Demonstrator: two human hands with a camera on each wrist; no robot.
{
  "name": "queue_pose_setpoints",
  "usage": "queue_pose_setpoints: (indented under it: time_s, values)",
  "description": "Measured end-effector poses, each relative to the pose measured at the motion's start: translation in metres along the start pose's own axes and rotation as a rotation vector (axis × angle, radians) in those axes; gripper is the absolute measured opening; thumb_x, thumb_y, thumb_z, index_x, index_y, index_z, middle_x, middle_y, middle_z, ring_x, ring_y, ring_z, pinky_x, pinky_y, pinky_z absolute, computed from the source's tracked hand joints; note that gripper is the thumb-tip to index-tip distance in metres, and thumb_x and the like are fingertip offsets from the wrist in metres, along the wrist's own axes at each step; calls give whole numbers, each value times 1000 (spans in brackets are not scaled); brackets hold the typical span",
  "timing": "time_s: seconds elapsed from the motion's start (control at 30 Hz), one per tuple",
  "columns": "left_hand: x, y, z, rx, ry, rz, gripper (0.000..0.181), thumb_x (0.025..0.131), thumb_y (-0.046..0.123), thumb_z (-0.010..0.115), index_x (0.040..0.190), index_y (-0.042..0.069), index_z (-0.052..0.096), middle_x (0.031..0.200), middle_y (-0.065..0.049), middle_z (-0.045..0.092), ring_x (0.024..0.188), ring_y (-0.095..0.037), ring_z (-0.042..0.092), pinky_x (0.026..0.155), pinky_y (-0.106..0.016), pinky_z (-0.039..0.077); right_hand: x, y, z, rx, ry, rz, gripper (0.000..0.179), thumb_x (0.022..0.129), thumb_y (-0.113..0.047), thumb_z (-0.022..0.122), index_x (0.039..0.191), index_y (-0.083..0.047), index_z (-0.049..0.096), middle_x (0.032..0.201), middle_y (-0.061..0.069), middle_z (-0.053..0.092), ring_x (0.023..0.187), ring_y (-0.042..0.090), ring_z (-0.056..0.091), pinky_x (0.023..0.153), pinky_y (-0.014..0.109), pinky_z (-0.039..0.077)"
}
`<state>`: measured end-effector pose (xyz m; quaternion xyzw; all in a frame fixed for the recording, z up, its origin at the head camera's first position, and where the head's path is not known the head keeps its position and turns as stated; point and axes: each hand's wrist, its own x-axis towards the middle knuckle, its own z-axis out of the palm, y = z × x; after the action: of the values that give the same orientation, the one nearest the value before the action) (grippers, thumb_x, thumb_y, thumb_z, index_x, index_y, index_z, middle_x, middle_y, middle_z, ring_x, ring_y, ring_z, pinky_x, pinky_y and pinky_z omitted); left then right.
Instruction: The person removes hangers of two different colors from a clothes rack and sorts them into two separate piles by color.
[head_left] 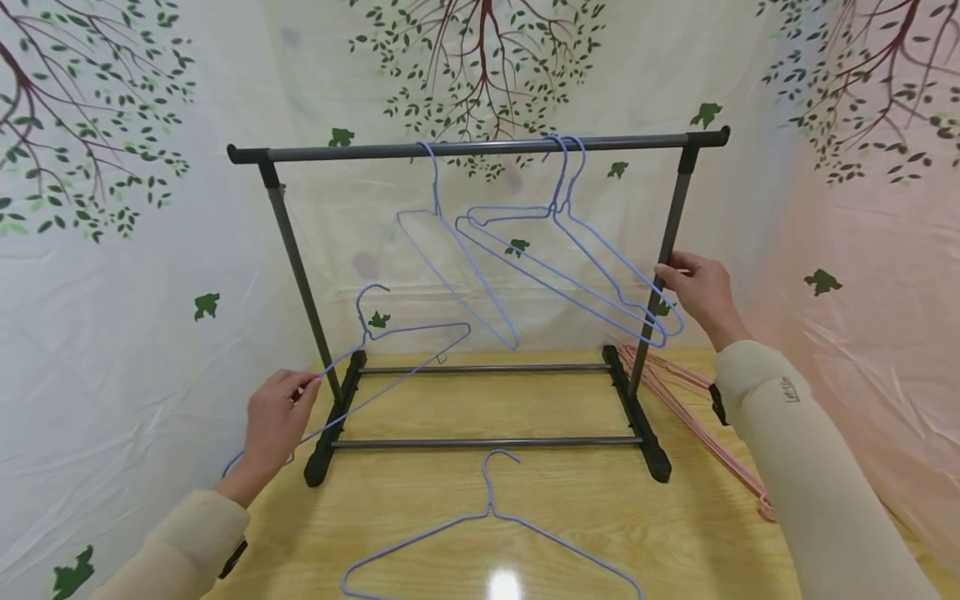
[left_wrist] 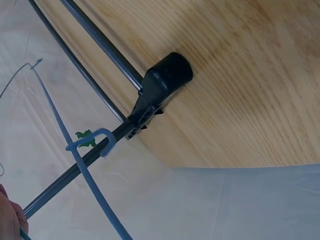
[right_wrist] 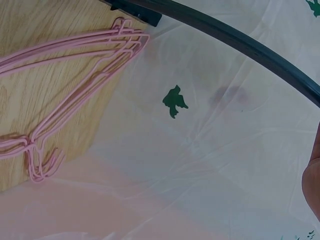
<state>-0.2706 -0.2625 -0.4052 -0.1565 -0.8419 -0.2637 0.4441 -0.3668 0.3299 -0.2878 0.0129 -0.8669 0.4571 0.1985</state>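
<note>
My left hand (head_left: 277, 425) pinches a lavender-blue wire hanger (head_left: 420, 327) by one shoulder, left of the rack's lower part; its hook points up. At the right, my right hand (head_left: 705, 296) holds the upright post (head_left: 673, 212) of a dark garment rack (head_left: 337, 153) between thumb and fingers. From the rack's top bar hang three more blue hangers: one near the middle (head_left: 437, 179), and two close together (head_left: 558, 179) to its right. Another blue hanger (head_left: 490, 492) lies on the table in front of the rack. Each wrist view shows only an edge of its hand.
Several pink hangers (head_left: 705, 429) lie bunched on the wooden table (head_left: 480, 408) right of the rack; the right wrist view shows their hooks near the table edge. The rack's black feet (head_left: 333, 429) stand on the table. Leaf-patterned sheeting (head_left: 135, 292) surrounds it.
</note>
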Motion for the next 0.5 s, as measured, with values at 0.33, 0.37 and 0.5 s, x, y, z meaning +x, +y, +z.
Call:
queue_pose_setpoints:
  time_s: [0.33, 0.37, 0.5]
  values:
    - [-11, 2, 6, -79, -19, 64, 9, 81, -7, 77, 81, 1, 73, 70, -1, 60, 61, -10, 50, 53, -16, 37, -1, -1, -1, -6, -8, -16, 54, 100, -40, 58, 139, -2, 56, 136, 21, 56, 106, 20, 68, 104, 50, 44]
    - [-13, 3, 7, -88, -29, 69, 9, 81, -7, 76, 82, 1, 73, 71, -1, 61, 62, -9, 50, 53, -16, 37, -1, -1, -1, -8, -9, -16, 54, 100, -40, 58, 139, -2, 56, 136, 21, 56, 107, 23, 67, 104, 50, 44]
    - [-21, 3, 11, -113, -62, 91, 13, 80, -8, 76, 84, 4, 73, 72, 0, 62, 62, -6, 50, 51, -15, 37, -1, 0, 0, -27, -10, -13, 58, 99, -45, 57, 139, -2, 56, 137, 21, 56, 111, 29, 65, 103, 52, 44]
